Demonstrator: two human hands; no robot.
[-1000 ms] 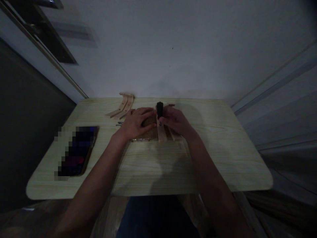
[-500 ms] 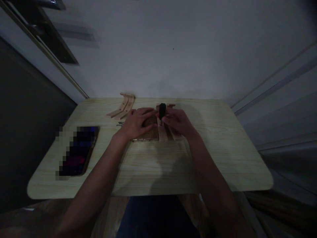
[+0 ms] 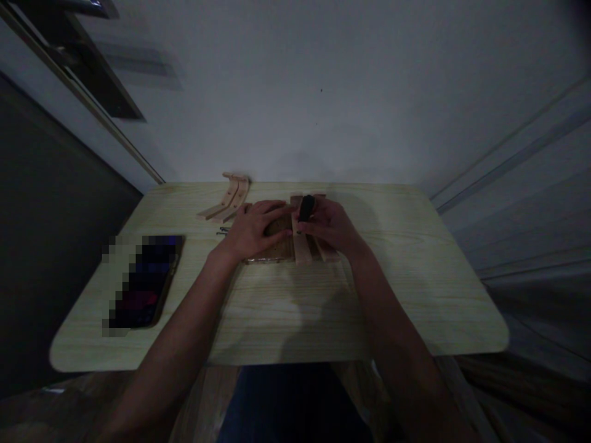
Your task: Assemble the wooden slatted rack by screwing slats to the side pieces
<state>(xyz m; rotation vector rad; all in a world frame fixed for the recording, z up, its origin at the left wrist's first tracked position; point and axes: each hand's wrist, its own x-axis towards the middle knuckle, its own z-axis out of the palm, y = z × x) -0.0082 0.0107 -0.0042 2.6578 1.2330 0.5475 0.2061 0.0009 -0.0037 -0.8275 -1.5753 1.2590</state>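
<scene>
My left hand (image 3: 257, 226) lies spread over a flat brown board (image 3: 270, 259), its fingertips reaching the board's right part. A short black-handled tool, which looks like a screwdriver (image 3: 306, 208), is gripped in my right hand (image 3: 331, 226). Its lower end meets a pale wooden strip (image 3: 302, 249) that lies across the board; the tip itself is too small to make out. Beside that strip, partly under my right hand, is a second wooden strip (image 3: 329, 253). A few screws (image 3: 223, 231) lie just left of my left hand.
Two bent wooden pieces with holes (image 3: 234, 197) rest at the back left of the table (image 3: 286, 320). A phone (image 3: 150, 280), partly pixelated, lies at the left. Behind the table rises a white door (image 3: 295, 111) with a metal handle (image 3: 87, 6).
The screwdriver's handle has tilted, its top leaning further right. My right hand has shifted slightly with it, while my left hand stays in place on the board.
</scene>
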